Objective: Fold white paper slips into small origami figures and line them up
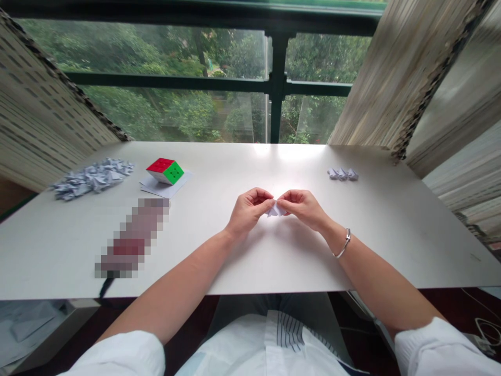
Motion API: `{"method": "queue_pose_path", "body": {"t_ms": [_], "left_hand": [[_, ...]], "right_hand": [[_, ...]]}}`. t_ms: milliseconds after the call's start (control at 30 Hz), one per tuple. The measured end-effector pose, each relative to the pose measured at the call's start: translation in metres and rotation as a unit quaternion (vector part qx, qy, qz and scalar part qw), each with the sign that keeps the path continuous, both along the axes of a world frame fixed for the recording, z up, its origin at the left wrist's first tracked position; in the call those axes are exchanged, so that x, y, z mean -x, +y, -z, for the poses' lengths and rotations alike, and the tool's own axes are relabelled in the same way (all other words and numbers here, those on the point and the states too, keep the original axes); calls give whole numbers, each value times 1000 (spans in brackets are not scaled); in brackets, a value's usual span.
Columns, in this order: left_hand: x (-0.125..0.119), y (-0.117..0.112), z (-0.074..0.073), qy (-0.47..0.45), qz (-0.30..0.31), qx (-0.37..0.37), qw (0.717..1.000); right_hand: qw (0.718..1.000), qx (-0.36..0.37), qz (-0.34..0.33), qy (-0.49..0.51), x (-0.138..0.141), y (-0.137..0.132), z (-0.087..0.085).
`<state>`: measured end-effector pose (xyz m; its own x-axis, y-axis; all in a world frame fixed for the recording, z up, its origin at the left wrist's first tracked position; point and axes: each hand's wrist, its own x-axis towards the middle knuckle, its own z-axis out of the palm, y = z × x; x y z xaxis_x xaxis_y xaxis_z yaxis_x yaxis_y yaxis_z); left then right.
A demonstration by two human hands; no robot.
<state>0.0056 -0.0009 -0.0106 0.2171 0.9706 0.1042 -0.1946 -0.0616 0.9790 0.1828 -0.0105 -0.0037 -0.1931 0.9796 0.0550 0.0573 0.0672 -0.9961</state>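
Between my two hands, just above the middle of the white table [305,261], is a small folded white paper piece [276,210]. My left hand [250,209] pinches its left side between thumb and index finger. On the opposite side, my right hand [303,208] grips it the same way, with a silver bracelet on that wrist. The paper shows pointed lower corners; its upper part is covered by my fingertips. A short row of similar folded paper pieces [343,174] lies at the right back of the table.
At the left back lies a heap of folded paper pieces [94,178]. Beside it a puzzle cube [166,171] rests on white paper sheets [178,189]. A blurred-out long object [133,240] with a dark strap lies front left. Behind are a window [176,109] and curtains [376,73].
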Motion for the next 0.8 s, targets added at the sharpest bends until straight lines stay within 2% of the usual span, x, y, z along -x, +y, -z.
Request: {"method": "queue_pose_path", "body": {"t_ms": [133, 267, 500, 800], "left_hand": [[0, 2, 1, -10, -19, -6, 1000], [1, 3, 1, -6, 3, 9, 1000], [2, 2, 1, 19, 33, 28, 999], [1, 3, 1, 5, -6, 2, 1000]], "right_hand": [[1000, -4, 2, 20, 0, 0, 0], [1000, -5, 8, 18, 0, 0, 1], [998, -38, 13, -44, -1, 1, 6], [992, -80, 37, -87, -1, 0, 4]]}}
